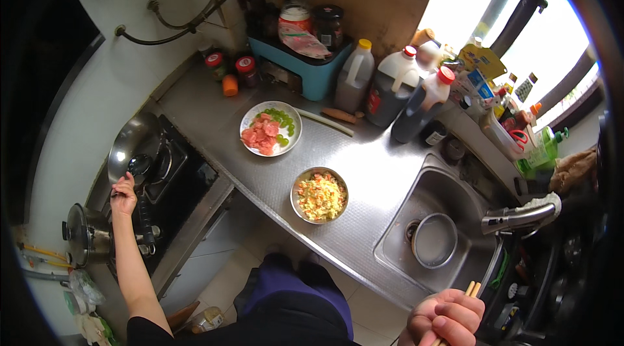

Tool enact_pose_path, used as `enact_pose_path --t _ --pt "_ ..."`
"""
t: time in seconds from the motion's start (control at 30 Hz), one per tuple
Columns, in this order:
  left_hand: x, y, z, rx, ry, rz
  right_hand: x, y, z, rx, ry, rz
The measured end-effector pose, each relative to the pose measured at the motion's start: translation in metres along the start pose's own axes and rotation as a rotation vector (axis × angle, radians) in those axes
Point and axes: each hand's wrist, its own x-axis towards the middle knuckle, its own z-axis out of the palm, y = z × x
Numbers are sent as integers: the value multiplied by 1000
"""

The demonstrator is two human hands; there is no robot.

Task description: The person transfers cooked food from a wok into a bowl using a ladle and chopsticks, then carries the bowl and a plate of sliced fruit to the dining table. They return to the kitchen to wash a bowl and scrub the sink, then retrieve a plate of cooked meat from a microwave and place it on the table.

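Observation:
My left hand (124, 195) reaches over the stove at the left, its fingers around what looks like a ladle handle. The dark ladle bowl (140, 164) rests inside a metal wok (122, 143); the grip is partly hidden. In my right hand (446, 319), near the bottom right, is a pair of wooden chopsticks (473, 289), tips upward. On the steel counter (273, 185), a metal bowl (320, 220) holds a yellow-and-orange chopped mixture (321, 195). Behind it, a white plate (295, 143) carries pinkish raw meat (262, 135) and green slices (282, 121).
A lidded pot (87, 234) stands beside the wok. Large sauce jugs (392, 80), a blue box (317, 77) and spice jars (245, 66) line the counter's back. At right, a sink (395, 238) under a faucet (512, 219) contains a metal basin (434, 240).

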Motion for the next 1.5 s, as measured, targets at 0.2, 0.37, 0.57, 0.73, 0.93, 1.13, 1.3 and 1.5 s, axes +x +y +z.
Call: enact_pose_path --t 0.2,0.37,0.57,0.73,0.93,1.13,1.3,1.5 --pt "14 34 -1 -133 -58 134 13 11 15 10 121 -173" --pt "-12 26 -7 -285 16 383 7 -21 28 -108 73 449" --pt "-35 -64 3 -189 82 503 -48 8 38 -35 -44 410" --pt "-46 -109 -4 -76 47 571 -116 -7 64 169 -152 995" --pt "-29 -184 -41 293 134 601 -192 -27 88 403 -222 1671" --pt "80 -272 -118 762 392 54 -245 -52 138 645 -344 1985" --pt "174 -286 -163 953 492 -78 -234 -58 167 838 -313 2048" --pt "238 -294 -169 994 375 -111 -214 -64 177 949 -169 2211"
